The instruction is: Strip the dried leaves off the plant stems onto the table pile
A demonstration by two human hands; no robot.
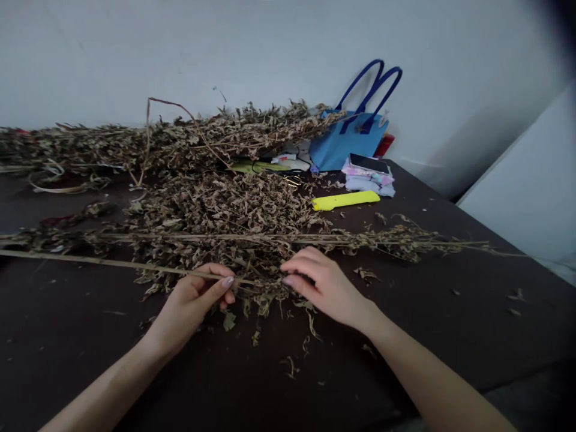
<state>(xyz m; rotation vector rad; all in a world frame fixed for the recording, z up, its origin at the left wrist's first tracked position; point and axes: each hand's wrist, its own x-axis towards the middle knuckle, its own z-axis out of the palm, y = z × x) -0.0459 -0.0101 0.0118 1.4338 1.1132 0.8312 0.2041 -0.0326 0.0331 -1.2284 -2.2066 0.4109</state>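
My left hand (191,300) pinches a long dried plant stalk (112,262) between thumb and fingers; the stalk runs off to the left edge. Its leafy end (265,288) lies between my two hands, with withered leaves hanging from it. My right hand (333,291) is at that end, thumb and fingers curled round some dried leaves; its fingertips are partly hidden among them. Just beyond both hands, another dried stalk (252,238) lies across a heap of loose dried leaves (234,201).
A large bundle of dried plants (189,141) lies along the wall. At the back right stand a blue bag (346,144) and a phone (369,163) on folded cloth (369,183). A yellow object (346,200) lies before them. Leaf scraps dot the dark table (450,336).
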